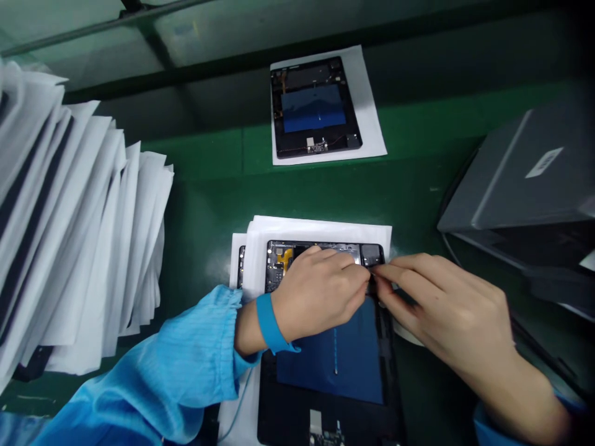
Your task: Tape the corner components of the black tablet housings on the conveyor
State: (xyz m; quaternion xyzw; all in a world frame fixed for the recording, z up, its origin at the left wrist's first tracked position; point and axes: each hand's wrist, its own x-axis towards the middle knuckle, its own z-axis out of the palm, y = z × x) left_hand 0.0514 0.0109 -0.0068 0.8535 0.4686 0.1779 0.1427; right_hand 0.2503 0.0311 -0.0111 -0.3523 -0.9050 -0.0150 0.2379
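Indoors, green bench point(209, 192), three opened tablets point(313, 114), left hand point(320, 288) and right hand point(446, 303) pinched narrow over one, can't tell what's held

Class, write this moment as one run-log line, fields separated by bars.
left hand: over near tablet | right hand: fingertips near its upper right corner | grip: hidden | far tablet: on paper | stack: left

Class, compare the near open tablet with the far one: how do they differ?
Both hands, left and right, are over the near tablet, partly hiding it; the far tablet has no hands over it. The near tablet's top edge runs almost level, while the far tablet's rises to the right. The near tablet looks larger in view. Both show a black frame and a blue panel.
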